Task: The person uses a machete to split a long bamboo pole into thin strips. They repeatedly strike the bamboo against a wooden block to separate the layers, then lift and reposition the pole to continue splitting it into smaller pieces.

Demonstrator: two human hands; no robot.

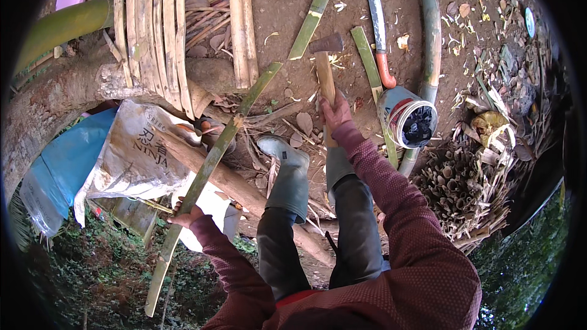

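split-bamboo strip [212,160]: slanting left of centre, left hand [188,215] grasping it, presumably for steadiness. hatchet [324,76]: upper centre, right hand [335,112] clenched round handle, apparently for control. machete [378,30]: upper right of centre.

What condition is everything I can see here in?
Left hand: closed around bamboo strip
Right hand: gripping hatchet
Bamboo strip: split, held slanting
Hatchet: held by its handle
Machete: unsheathed, not in hand
Bucket: lidless, dark contents showing
Sack: stained, creased
Boots: worn on both feet
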